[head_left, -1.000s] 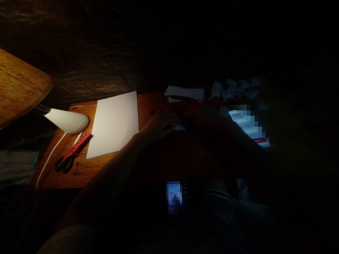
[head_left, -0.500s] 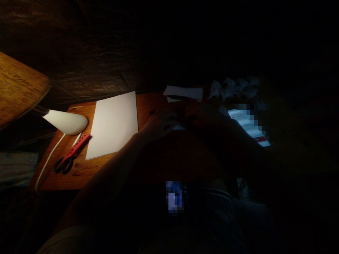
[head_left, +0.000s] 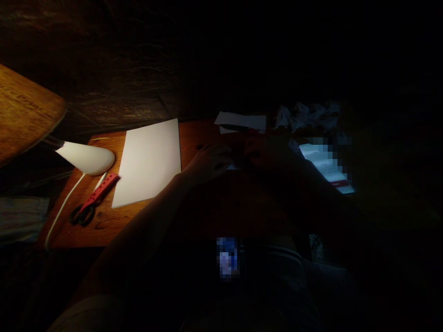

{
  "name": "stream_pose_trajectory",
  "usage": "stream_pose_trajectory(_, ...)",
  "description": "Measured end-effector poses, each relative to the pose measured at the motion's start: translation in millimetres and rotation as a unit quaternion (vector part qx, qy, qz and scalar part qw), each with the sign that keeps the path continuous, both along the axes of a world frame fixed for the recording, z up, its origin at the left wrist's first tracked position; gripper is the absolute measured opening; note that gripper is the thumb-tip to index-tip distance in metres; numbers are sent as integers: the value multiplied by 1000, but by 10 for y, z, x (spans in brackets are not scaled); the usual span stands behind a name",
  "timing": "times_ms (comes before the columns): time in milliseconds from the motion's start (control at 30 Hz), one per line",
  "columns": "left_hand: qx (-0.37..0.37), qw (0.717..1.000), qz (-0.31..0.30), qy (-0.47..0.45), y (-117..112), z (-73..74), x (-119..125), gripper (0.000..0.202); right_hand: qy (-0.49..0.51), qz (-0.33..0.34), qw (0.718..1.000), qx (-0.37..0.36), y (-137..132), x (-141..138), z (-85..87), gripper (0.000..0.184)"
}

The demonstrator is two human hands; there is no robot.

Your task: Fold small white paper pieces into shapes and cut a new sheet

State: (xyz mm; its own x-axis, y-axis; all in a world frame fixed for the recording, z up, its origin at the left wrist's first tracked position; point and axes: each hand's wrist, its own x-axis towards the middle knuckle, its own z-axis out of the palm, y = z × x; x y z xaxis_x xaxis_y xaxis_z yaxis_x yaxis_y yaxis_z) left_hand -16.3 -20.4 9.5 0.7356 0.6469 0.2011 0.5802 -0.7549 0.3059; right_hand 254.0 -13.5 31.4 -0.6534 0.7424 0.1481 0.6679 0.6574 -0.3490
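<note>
In dim light at the middle of the table, my left hand (head_left: 209,161) has its fingers bent over a small piece of white paper (head_left: 235,167). Only a sliver of that paper shows between my hands. From the other side my right hand (head_left: 259,151) closes on the paper, its fingers curled and mostly lost in shadow. Just beyond them lie some cut paper pieces (head_left: 254,121) with a dark, thin tool (head_left: 233,127) across them, perhaps a knife. A large stack of white paper (head_left: 148,161) lies to the left of my left hand.
Red-and-black scissors (head_left: 98,196) lie at the left beside a white lamp base (head_left: 88,158) and its cord (head_left: 64,210). A wooden lampshade (head_left: 27,113) overhangs the left. Several folded paper shapes (head_left: 304,115) stand back right, near a lit phone (head_left: 325,163).
Both hands stay almost in place around the small paper. My right hand has shifted very slightly; the whole view has moved a touch.
</note>
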Motion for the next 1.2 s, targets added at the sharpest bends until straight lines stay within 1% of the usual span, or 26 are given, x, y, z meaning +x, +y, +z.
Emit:
stream_pose_trajectory(133,1,1000,11,5,-3,-10,1,25,-39,-20,998,38,-79,-7,101,36)
stream_pose_trajectory(300,-2,1000,7,0,10,-28,-6,25,-108,-35,993,16,-142,-55,196,37)
stream_pose_trajectory(467,0,1000,11,3,18,-39,-17,25,-145,-50,988,16,-190,-94,273,41)
stream_pose_trajectory(567,-2,1000,12,17,14,-34,-12,24,-162,-54,985,5,-206,-128,303,39)
stream_pose_trajectory(700,-1,1000,16,25,5,-21,-4,24,-150,-80,985,-4,-204,-161,299,35)
stream_pose_trajectory(800,4,1000,12,15,4,-19,-7,25,-129,-99,986,-24,-190,-135,273,36)
stream_pose_trajectory(933,6,1000,1,-2,4,-25,-8,25,-114,-76,990,-37,-149,-52,235,39)
stream_pose_trajectory(1033,6,1000,-4,-5,3,-26,-5,25,-112,-74,991,-15,-120,-9,212,37)
stream_pose_trajectory(1133,6,1000,-5,-2,6,-31,-6,25,-93,-105,990,35,-111,1,196,36)
stream_pose_trajectory(1200,5,1000,-2,4,11,-41,-10,24,-72,-105,990,63,-116,-6,196,38)
